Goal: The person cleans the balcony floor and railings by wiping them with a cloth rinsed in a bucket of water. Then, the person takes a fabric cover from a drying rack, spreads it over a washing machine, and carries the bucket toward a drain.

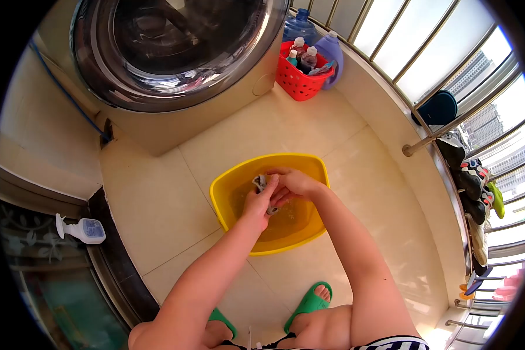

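While hands [256, 204] [297, 182] hold cloth [260, 182], gap separates fingers [279, 171] from basin rim [268, 156].

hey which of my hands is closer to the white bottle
Left. Your left hand is right of the white bottle; your right hand is farther right, also over the yellow basin.

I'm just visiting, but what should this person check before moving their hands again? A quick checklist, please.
1. Cloth held: ok, it shows at both sides of the left hand.
2. Right hand gripping it too: cannot tell, its fingers are close against the left hand.
3. Both hands within the basin's outline: ok.
4. Basin resting on the floor: ok.
5. Green sandals clear of the basin: ok.
6. Cloth clean: cannot tell, mostly covered.
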Motion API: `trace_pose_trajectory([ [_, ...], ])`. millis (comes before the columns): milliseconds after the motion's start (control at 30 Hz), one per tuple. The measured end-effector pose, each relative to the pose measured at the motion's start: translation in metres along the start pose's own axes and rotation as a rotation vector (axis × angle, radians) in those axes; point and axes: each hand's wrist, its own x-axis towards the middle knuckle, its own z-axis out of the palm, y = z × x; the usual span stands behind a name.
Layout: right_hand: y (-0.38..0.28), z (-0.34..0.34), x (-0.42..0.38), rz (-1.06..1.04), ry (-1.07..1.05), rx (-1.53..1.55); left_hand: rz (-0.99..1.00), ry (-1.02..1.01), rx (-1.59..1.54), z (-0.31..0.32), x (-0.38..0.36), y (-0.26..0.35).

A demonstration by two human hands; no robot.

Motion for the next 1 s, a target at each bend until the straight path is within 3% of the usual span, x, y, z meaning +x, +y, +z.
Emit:
trace_pose_trajectory([
  [33, 0.002, -0.008, 0.003, 0.037, -0.044, 0.101, 0.027, -0.016, 0.091, -0.002, 0.001, 0.0],
  [100, 0.01, -0.019, 0.021, 0.029, 0.017, -0.057, -0.008, 0.021, -0.009, -0.005, 0.006, 0.001],
  [167, 0.027, -0.026, 0.041, -0.065, 0.233, -0.433, -0.075, 0.102, -0.209, -0.005, 0.01, 0.001],
  [200, 0.025, -0.02, 0.04, -0.067, 0.235, -0.43, -0.073, 0.096, -0.205, -0.002, 0.006, 0.006],
  [267, 0.026, -0.009, 0.031, 0.154, 0.347, -0.262, -0.072, 0.027, -0.283, 0.001, -0.006, 0.013],
  [300, 0.026, -0.004, 0.024, 0.155, 0.345, -0.263, -0.071, -0.04, -0.364, 0.002, -0.011, 0.015],
  [367, 0.025, 0.003, 0.013, 0.212, 0.266, 0.13, -0.022, -0.063, -0.381, -0.003, -0.003, 0.015],
  [433, 0.028, 0.0, 0.01, 0.189, 0.202, 0.141, 0.026, -0.087, -0.397, -0.008, 0.003, 0.016],
  [500, 0.031, 0.004, 0.005, 0.165, 0.138, 0.152, 0.124, 0.043, -0.396, -0.012, 0.008, 0.014],
  [567, 0.029, 0.018, -0.011, -0.144, 0.294, -0.098, 0.143, 0.1, -0.373, -0.018, 0.016, 0.008],
  [633, 0.02, 0.038, -0.03, -0.247, 0.348, -0.18, 0.157, 0.151, -0.345, -0.022, 0.024, 0.0],
  [700, 0.026, 0.059, -0.034, -0.349, 0.401, -0.264, 0.093, 0.062, -0.464, -0.024, 0.027, -0.007],
  [767, 0.039, 0.082, -0.032, -0.889, 0.46, -0.587, 0.062, -0.02, -0.539, -0.016, 0.004, -0.003],
  [833, 0.045, 0.086, -0.025, -0.793, 0.506, -0.642, -0.048, -0.002, -0.464, -0.015, 0.0, -0.005],
  [900, 0.049, 0.077, -0.012, -0.695, 0.551, -0.696, 0.026, -0.017, -0.446, -0.012, -0.006, -0.012],
  [967, 0.043, 0.055, 0.008, -0.466, 0.737, -0.839, 0.014, -0.014, -0.549, 0.0, -0.003, -0.021],
  [1000, 0.045, 0.046, 0.016, -0.466, 0.736, -0.839, 0.038, 0.035, -0.491, 0.006, -0.008, -0.023],
])
